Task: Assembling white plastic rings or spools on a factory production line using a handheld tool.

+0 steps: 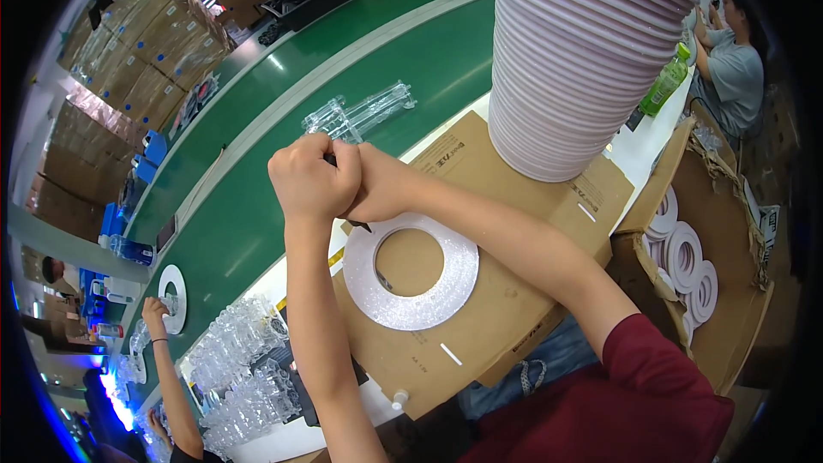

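My left hand [310, 178] is closed in a fist, pressed against my right hand [381, 184] just beyond a flat white ring. My right forearm reaches in from the right, and its fingers are mostly hidden behind the left fist. Bits of a dark object [363, 225] show between and below the hands; its kind is hidden. Under them the glittery white ring [361, 279] lies flat on a cardboard sheet [489, 334], bare cardboard showing through its hole. Clear plastic parts [377, 109] lie just past my hands on the green surface.
A tall stack of pale rings [583, 60] stands at the sheet's far right. A carton [729, 291] at right holds small white rings [684, 257]. More clear plastic parts [236, 347] lie left. A green bottle [666, 81] stands behind the stack. Co-workers' arms [176, 390] show at left; another person [733, 60] sits right.
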### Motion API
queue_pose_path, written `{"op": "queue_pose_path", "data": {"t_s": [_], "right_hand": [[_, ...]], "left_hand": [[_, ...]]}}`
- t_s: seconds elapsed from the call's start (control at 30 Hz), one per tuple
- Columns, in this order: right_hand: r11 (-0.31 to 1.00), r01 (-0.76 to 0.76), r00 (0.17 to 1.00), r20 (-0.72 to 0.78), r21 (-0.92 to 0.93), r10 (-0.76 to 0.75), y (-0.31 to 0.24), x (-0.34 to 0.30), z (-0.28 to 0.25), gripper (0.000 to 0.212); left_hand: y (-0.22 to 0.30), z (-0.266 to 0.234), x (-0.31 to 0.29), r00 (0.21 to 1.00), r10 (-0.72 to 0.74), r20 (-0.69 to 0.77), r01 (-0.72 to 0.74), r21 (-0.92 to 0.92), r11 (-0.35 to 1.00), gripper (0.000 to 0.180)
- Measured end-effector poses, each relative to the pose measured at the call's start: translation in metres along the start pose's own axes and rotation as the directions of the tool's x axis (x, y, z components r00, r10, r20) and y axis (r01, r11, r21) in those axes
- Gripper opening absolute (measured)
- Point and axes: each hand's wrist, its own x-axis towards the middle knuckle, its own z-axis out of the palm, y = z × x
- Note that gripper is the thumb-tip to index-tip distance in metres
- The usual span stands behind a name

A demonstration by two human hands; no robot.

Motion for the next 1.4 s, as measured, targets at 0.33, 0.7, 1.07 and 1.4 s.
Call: {"op": "queue_pose_path", "data": {"t_s": [0.33,0.7,1.07,1.4], "right_hand": [[0.996,-0.088,0.993,0.074,-0.026,0.09,-0.001,-0.001,-0.004,0.021],[0.997,-0.049,0.997,0.058,0.064,0.046,0.003,0.001,0.007,0.033],[0.953,-0.102,0.993,0.087,0.286,0.08,0.006,-0.005,0.034,0.035],[0.949,-0.052,0.999,0.01,0.31,0.052,0.012,-0.007,0.037,0.028]], "left_hand": [[0.004,0.0,-0.002,0.997,-0.061,0.045,0.062,-0.01,0.998,0.027],[0.016,-0.014,0.006,0.995,-0.084,0.046,0.082,0.037,0.996,0.027],[0.011,-0.026,-0.006,0.951,-0.217,0.219,0.173,0.201,0.964,0.032],[0.009,-0.023,-0.008,0.944,-0.221,0.244,0.177,0.192,0.965,0.03]]}}
